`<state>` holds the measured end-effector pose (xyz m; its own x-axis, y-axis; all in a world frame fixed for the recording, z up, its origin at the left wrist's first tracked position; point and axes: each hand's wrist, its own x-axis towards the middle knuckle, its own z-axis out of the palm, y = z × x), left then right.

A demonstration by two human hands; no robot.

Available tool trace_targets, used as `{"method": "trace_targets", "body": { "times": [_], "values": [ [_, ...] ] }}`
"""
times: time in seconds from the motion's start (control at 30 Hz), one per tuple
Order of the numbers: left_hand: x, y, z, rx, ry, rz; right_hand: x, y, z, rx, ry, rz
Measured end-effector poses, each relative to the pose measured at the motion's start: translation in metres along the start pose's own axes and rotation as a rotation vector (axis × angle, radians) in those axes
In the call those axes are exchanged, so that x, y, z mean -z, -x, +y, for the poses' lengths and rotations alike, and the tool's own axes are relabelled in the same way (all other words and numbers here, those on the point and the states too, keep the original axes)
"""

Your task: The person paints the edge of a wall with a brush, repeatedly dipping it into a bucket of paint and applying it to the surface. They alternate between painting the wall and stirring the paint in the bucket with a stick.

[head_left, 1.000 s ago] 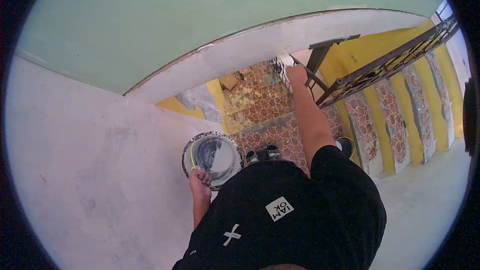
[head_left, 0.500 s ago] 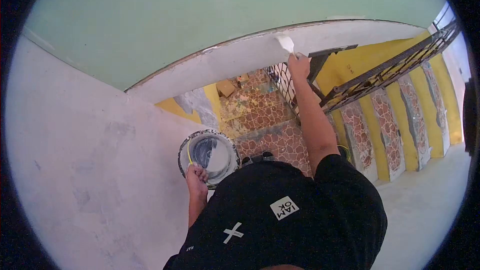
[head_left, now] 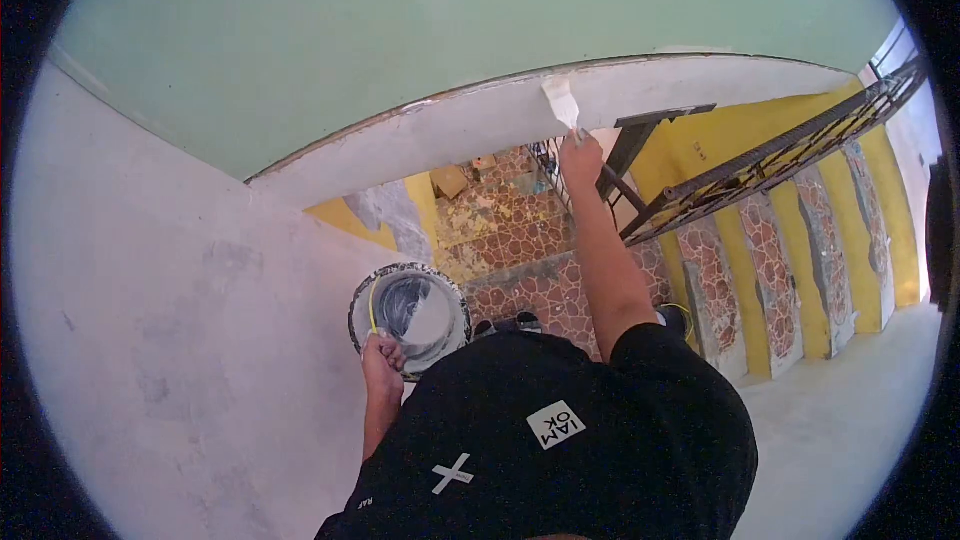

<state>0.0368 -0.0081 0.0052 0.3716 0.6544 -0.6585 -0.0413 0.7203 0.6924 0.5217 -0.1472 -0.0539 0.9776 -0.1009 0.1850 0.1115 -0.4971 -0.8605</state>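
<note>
My right hand [head_left: 581,157] is closed on the handle of a paintbrush [head_left: 562,103]. The white bristles of the brush lie against a white beam [head_left: 480,118], just under its brown upper edge. Lower left, my left hand [head_left: 382,355] grips the yellow handle of a paint bucket [head_left: 457,302] at the bucket's near rim. The bucket is round, its rim is spattered black and white, and pale paint shows inside it.
A green surface [head_left: 480,0] spans the top. Metal railing [head_left: 760,160] runs beside yellow steps with stone-patterned treads [head_left: 768,260] at the right. A cardboard box [head_left: 450,181] lies on the patterned floor below. A white wall [head_left: 180,320] stands at the left.
My right hand and the brush have shifted slightly left along the beam. The bucket and my left hand appear a little further left, as the view has also shifted.
</note>
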Motion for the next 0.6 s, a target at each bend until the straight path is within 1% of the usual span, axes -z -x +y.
{"method": "trace_targets", "body": {
  "times": [0.07, 0.13, 0.17, 0.2, 0.27, 0.3, 0.37, 0.4, 0.47, 0.5, 0.57, 0.6],
  "values": [
    [-0.002, 0.000, 0.001, -0.025, -0.027, 0.020, -0.007, -0.004, 0.010, -0.036, 0.024, 0.007],
    [0.005, -0.003, -0.002, -0.040, -0.028, 0.022, 0.000, 0.005, 0.015, -0.115, 0.161, -0.190],
    [0.007, -0.005, -0.004, -0.052, -0.024, 0.021, -0.001, 0.011, 0.018, -0.109, 0.084, -0.121],
    [0.007, -0.005, -0.005, -0.052, -0.026, 0.025, -0.009, 0.008, 0.030, -0.113, 0.083, -0.125],
    [0.006, -0.005, -0.006, -0.052, -0.020, 0.063, -0.025, 0.001, 0.062, -0.199, 0.203, -0.233],
    [0.004, -0.004, -0.005, -0.054, -0.020, 0.067, -0.029, 0.000, 0.069, -0.199, 0.201, -0.237],
    [0.001, 0.001, -0.004, -0.071, -0.039, 0.071, -0.036, -0.003, 0.081, -0.227, 0.289, -0.331],
    [-0.001, 0.002, -0.005, -0.072, -0.040, 0.072, -0.047, -0.004, 0.101, -0.227, 0.288, -0.332],
    [-0.005, 0.003, -0.005, -0.093, -0.076, 0.095, -0.072, -0.006, 0.145, -0.158, 0.242, -0.313],
    [-0.006, 0.004, -0.004, -0.096, -0.077, 0.094, -0.065, -0.002, 0.136, -0.158, 0.239, -0.311],
    [-0.009, 0.004, -0.003, -0.084, -0.073, 0.135, -0.039, 0.010, 0.108, -0.086, 0.258, -0.218],
    [-0.006, 0.001, -0.004, -0.086, -0.071, 0.132, -0.037, 0.008, 0.110, -0.082, 0.256, -0.215]
  ]
}}
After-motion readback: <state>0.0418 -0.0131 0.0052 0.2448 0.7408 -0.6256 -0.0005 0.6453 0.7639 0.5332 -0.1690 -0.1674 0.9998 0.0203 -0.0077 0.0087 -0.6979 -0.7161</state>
